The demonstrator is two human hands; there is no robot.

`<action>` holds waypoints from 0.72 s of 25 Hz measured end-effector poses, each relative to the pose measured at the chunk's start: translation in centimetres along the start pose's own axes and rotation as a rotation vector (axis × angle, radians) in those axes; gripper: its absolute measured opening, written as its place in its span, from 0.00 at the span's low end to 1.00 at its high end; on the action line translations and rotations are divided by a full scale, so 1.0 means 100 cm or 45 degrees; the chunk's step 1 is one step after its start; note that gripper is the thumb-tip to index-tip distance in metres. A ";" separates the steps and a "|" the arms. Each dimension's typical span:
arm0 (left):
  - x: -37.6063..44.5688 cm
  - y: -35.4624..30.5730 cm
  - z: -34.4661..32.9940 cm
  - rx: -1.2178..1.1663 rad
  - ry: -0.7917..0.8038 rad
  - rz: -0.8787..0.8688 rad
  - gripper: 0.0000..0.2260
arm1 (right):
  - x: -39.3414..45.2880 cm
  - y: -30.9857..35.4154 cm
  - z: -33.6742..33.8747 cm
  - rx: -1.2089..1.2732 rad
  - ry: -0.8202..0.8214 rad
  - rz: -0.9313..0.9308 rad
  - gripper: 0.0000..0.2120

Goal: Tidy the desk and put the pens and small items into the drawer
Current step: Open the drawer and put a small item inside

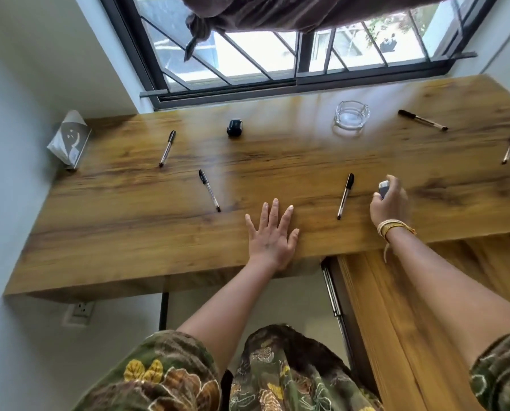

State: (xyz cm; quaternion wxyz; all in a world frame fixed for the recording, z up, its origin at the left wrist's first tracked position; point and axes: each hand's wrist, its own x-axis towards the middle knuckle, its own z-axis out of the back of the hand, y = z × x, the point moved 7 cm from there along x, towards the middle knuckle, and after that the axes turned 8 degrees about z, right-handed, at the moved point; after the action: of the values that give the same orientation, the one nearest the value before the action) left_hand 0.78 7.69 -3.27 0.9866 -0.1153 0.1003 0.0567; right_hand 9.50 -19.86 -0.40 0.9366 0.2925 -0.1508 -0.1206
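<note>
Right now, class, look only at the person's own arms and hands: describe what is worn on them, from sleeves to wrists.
Both forearms are bare. Short sleeves end near the elbows, in a dark green fabric printed with yellow and brown flowers and leaves. The left hand wears nothing: no ring, watch or band shows. The right hand has a bundle of yellow and cream threads wound around its wrist, with one loose end hanging down.

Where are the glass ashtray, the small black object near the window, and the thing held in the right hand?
glass ashtray (352, 115): head view, on its clear bottom.
small black object (234, 128): head view, on its top face.
small grey item (384, 188): head view, on the part showing above the right hand (388, 203).
</note>
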 end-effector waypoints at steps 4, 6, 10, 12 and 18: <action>-0.038 0.011 -0.007 0.061 0.176 -0.035 0.27 | -0.070 0.000 0.014 0.195 -0.110 0.037 0.21; -0.061 0.014 -0.010 0.151 0.227 -0.049 0.28 | -0.110 -0.003 0.025 0.250 -0.163 0.029 0.21; -0.095 0.015 -0.019 0.214 0.265 -0.052 0.31 | -0.186 -0.020 0.032 0.326 -0.099 0.000 0.24; -0.101 0.013 -0.020 0.212 0.305 -0.038 0.33 | -0.207 -0.040 0.026 0.337 -0.006 -0.194 0.22; -0.103 0.011 -0.022 0.234 0.348 -0.015 0.42 | -0.217 -0.095 -0.017 0.889 0.212 -1.190 0.10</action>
State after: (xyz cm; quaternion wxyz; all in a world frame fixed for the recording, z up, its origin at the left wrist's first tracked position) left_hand -9.80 7.28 -3.47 0.9705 -0.0318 0.2376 0.0251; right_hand -11.25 -19.81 -11.92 0.6410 0.6276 0.0373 -0.4402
